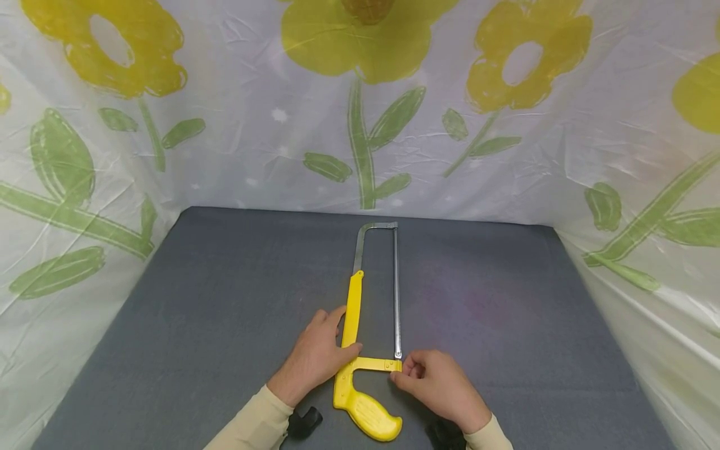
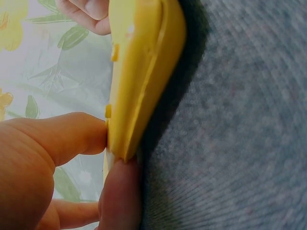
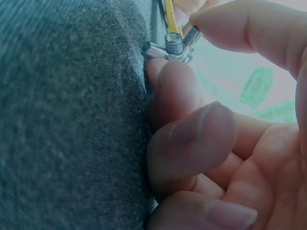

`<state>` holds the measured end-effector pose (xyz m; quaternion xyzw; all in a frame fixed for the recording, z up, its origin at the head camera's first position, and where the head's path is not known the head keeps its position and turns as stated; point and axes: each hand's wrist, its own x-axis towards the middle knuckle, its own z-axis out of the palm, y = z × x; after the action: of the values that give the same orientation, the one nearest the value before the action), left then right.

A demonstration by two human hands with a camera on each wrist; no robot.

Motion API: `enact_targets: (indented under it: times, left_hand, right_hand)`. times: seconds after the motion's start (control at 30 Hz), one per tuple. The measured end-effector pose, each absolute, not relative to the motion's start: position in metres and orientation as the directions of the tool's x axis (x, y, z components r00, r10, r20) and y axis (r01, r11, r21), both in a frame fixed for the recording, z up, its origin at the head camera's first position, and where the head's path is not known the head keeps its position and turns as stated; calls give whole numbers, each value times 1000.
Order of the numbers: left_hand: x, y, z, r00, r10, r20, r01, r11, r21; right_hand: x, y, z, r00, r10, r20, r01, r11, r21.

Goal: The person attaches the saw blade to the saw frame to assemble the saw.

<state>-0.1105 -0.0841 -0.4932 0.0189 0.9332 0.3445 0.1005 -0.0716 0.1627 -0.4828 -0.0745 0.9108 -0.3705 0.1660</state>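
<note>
A hacksaw (image 1: 351,312) with a yellow frame lies flat on the grey cloth, its yellow handle (image 1: 371,415) toward me and its silver front bow (image 1: 360,247) pointing away. The blade (image 1: 396,287) runs along the right side. My left hand (image 1: 317,353) grips the frame's yellow spine from the left, thumb across it near the handle. At the near end of the blade, my right hand (image 1: 441,381) pinches a metal wing nut (image 3: 157,51) between thumb and forefinger. A threaded bolt end (image 3: 174,43) sticks out through the nut. The other right fingers curl beside the cloth.
Grey cloth (image 1: 225,300) covers the table under the saw. White sheeting printed with yellow flowers (image 1: 247,137) rises behind and along both sides. Black wrist gear (image 1: 304,424) shows beneath the left sleeve, and more (image 1: 443,432) beside the right wrist.
</note>
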Motion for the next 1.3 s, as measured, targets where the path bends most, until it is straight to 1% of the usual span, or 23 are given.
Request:
enact_targets:
  times: [0.37,0.73,1.07,1.3]
  left_hand:
    - [-111,-83,-494,-980,104,-171,-32,763,646]
    - [-110,-82,-494,-981,101,-168,-33,760,650]
    - [-110,-83,-495,-980,113,-163,-22,755,656]
    - [-110,-84,-495,-981,114,-155,-16,753,657]
  right_hand:
    - [-72,165,-483,-927,-272,-257,-6,697,-717]
    - [-73,167,-483,-927,-296,-229,-36,680,-732]
    - [-73,167,-483,-923,-303,-238,-34,680,-733]
    - [-73,167,-484,-928,-304,-218,-56,689,-722]
